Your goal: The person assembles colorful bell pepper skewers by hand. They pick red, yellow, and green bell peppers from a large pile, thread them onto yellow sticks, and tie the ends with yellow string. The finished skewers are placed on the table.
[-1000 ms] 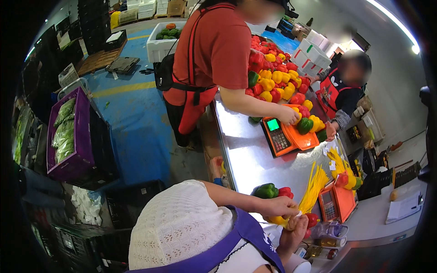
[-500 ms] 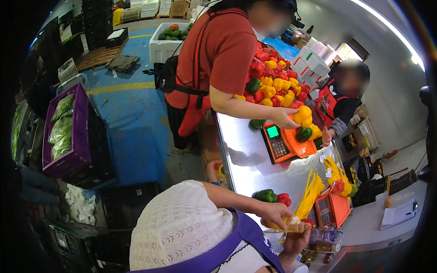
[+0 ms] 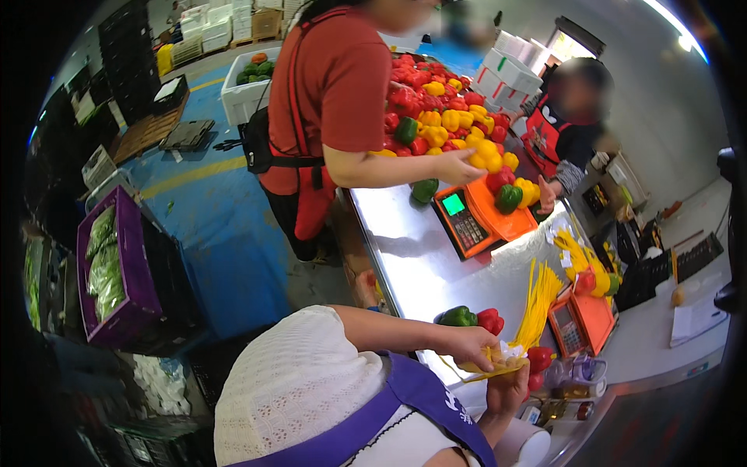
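Observation:
My left hand (image 3: 473,347) pinches a yellow mesh bag (image 3: 498,369) near its white label. My right hand (image 3: 507,391) grips the same bag from below, its fingers partly hidden. Just beyond lies a bundle of yellow mesh bags (image 3: 538,303) on the metal table (image 3: 398,282). A green bell pepper (image 3: 457,317) and a red bell pepper (image 3: 490,321) sit left of the bundle. Another red pepper (image 3: 540,358) is right of my hands. An orange scale (image 3: 580,327) stands close by.
Across the table, a red-shirted person's hand (image 3: 459,167) holds a yellow pepper (image 3: 487,156) above another orange scale (image 3: 510,222) with peppers. A facing person's hand (image 3: 548,194) is beside it. Loose peppers (image 3: 436,117) are heaped behind. A purple crate (image 3: 128,311) stands left.
My view has shifted. The mesh bag lies stretched flatter between my hands. The red-shirted person's yellow pepper has moved away from the scale, showing a red pepper beside the green one.

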Demonstrator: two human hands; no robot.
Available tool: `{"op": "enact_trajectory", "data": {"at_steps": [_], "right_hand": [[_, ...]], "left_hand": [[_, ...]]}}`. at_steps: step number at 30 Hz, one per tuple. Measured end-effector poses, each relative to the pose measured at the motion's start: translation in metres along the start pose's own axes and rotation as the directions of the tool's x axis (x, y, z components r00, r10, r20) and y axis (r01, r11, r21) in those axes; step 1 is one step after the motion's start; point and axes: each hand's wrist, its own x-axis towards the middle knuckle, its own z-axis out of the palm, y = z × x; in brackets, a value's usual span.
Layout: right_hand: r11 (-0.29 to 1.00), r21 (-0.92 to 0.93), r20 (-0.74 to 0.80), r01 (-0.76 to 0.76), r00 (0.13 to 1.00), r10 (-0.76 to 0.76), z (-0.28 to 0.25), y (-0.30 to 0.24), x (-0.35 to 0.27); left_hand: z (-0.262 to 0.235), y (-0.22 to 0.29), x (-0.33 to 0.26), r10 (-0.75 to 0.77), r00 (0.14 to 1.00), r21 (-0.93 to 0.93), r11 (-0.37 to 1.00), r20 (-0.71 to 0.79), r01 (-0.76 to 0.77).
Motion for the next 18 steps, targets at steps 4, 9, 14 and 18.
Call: {"op": "enact_trajectory", "data": {"at_steps": [4,9,14,18], "right_hand": [[0.977,0.2,0.158,-0.08,0.986,0.049,-0.018,0.011,0.002],[0.926,-0.366,0.009,-0.089,0.995,0.099,-0.016,0.022,-0.016],[1.0,0.001,-0.08,0.007,0.997,-0.007,-0.02,0.019,-0.016],[0.931,0.348,0.208,-0.114,0.977,0.042,-0.04,0.008,-0.021]], "left_hand": [[-0.014,-0.028,0.017,0.037,0.997,-0.126,0.991,-0.071,-0.046],[-0.017,-0.019,0.025,0.051,0.998,-0.455,0.89,0.021,-0.036],[-0.002,-0.025,0.018,-0.121,0.987,-0.173,0.975,0.11,0.139],[0.0,-0.017,0.014,-0.242,0.966,0.052,0.97,0.091,0.238]]}}
